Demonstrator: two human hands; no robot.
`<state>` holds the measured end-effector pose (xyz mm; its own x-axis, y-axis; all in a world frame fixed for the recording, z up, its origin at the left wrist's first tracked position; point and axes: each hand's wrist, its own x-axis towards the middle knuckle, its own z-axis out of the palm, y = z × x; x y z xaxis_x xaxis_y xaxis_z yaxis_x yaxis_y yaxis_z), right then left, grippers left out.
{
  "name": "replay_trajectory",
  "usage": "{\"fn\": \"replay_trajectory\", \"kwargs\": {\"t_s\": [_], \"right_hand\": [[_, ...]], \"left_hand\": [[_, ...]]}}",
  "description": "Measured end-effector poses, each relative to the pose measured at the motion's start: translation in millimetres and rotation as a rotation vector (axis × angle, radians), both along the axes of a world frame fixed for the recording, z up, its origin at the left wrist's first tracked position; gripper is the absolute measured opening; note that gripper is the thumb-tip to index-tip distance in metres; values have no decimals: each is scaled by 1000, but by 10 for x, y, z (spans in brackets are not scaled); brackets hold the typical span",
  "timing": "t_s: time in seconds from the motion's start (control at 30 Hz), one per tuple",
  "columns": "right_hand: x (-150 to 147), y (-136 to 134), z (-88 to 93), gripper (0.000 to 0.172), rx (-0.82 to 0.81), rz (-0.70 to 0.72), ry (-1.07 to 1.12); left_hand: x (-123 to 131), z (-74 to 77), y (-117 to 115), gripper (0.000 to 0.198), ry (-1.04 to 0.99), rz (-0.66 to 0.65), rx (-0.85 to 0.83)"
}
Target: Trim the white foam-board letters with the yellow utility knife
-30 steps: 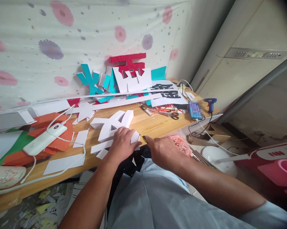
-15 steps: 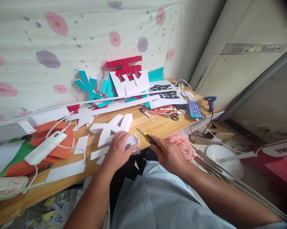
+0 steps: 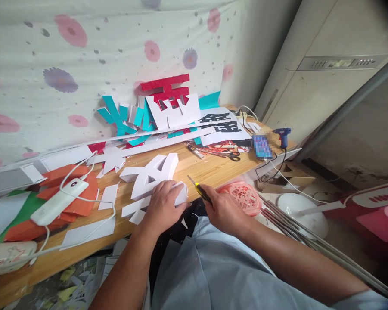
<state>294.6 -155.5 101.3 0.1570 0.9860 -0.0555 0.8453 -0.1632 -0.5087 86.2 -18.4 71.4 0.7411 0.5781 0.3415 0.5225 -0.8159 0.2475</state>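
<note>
My left hand (image 3: 164, 203) lies over the near end of a white raised character (image 3: 170, 166), which looks like foam board with upright side walls. Its fingers are on top and the thumb is at the near right edge. The palm hides part of the piece. In my right hand (image 3: 225, 212) is a yellow and black utility knife (image 3: 201, 192), gripped by its handle. The blade is out, points up and left, and stands apart from the character. Flat white offcuts (image 3: 133, 208) lie partly beneath the piece and to its left.
Scissors (image 3: 235, 156), a phone (image 3: 262, 146) and a blue glue gun (image 3: 282, 137) lie to the right. Cut red, teal and white characters (image 3: 172, 113) lean at the back. A white power strip (image 3: 60, 201) sits left. A pink basket (image 3: 242, 196) stands beyond the table edge.
My right hand has turned the knife slightly, so its blade points more upward. My left thumb has shifted against the character's near edge. The whole view has moved a little.
</note>
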Motion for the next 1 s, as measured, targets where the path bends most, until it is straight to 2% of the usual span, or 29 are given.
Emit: {"fn": "replay_trajectory", "kwargs": {"t_s": [0.2, 0.7, 1.0], "right_hand": [[-104, 20, 139, 57, -60, 85, -80], [-182, 3, 241, 57, -69, 132, -88], [-237, 19, 167, 61, -46, 137, -171]], "left_hand": [[7, 21, 19, 55, 40, -6, -9], [6, 22, 33, 50, 55, -3, -37], [5, 41, 22, 50, 60, -14, -35]]}}
